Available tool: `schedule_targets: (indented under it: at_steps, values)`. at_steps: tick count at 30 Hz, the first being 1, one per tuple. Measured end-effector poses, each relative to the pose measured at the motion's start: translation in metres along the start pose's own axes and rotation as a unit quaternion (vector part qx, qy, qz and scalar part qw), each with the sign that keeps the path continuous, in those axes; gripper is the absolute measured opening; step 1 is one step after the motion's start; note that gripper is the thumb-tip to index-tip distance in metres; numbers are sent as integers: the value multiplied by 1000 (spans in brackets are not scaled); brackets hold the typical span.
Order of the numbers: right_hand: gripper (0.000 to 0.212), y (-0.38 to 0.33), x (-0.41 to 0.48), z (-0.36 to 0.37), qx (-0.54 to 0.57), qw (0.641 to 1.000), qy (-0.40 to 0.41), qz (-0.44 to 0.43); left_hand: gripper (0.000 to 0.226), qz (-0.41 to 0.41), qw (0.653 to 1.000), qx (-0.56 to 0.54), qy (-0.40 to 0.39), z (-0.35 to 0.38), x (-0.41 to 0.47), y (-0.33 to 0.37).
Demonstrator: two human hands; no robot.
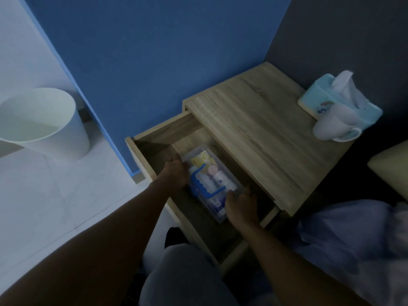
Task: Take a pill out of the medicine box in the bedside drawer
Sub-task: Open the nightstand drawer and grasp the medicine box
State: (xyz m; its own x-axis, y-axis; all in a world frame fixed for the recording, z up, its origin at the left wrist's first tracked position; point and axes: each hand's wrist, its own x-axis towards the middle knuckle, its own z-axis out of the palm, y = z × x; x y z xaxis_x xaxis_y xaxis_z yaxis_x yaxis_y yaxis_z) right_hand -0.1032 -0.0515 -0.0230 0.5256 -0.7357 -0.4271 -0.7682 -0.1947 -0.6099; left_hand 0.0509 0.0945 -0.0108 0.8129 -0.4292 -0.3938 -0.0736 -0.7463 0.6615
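- Looking down, we see the blue wall (154,62) filling the back of the view, with pale floor tiles (44,195) to its left.
- Our wooden bedside desk (254,129) stands in the corner, and its drawer (159,133) is pulled out toward us.
- On the floor at the left sits a white waste bin (44,124), well apart from the desk.
- At the desk's far right corner we see a light-blue tissue box (318,96), with a white mug (333,127) lying on its side just beside it.
- Inside the drawer lies the clear medicine box (218,191), with a blue handle (198,182) and small bottles and packets inside.
- Our left hand (176,171) presses against the box's left side, fingers curled round its edge.
- Our right hand (240,204) rests on the near right end; how tightly this grip closes we cannot tell.
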Motion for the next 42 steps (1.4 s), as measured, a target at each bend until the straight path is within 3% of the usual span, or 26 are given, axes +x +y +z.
schedule_targets:
  at_steps: [3, 8, 11, 16, 21, 29, 38, 42]
  values:
    - [60, 1, 5, -1, 18, 1000, 12, 10, 30, -1, 999, 33, 11, 2, 6, 0]
    - [55, -4, -6, -10, 36, 999, -24, 20, 24, -63, 993, -85, 55, -12, -4, 13]
    - [47, -13, -21, -20, 71, 996, -51, -25, 24, -59, 989, -101, 87, -32, -17, 21]
    - [52, -44, -40, -51, 146, 982, -82, -92, 36, -57, 978, -90, 178, -73, -37, 44]
    - [57, -89, -31, -86, 162, 972, -34, -164, 45, -10, 964, -69, 258, -114, -34, 77]
    - [48, -142, 41, -122, 122, 972, -2, -199, 50, 6, 968, -79, 237, -138, 26, 132]
    - [33, -151, 105, -122, 124, 974, 22, -188, 48, 6, 971, -147, 188, -125, 102, 137]
    - [45, -148, 120, -122, 155, 971, 23, -181, 41, 26, 965, -174, 196, -113, 115, 129]
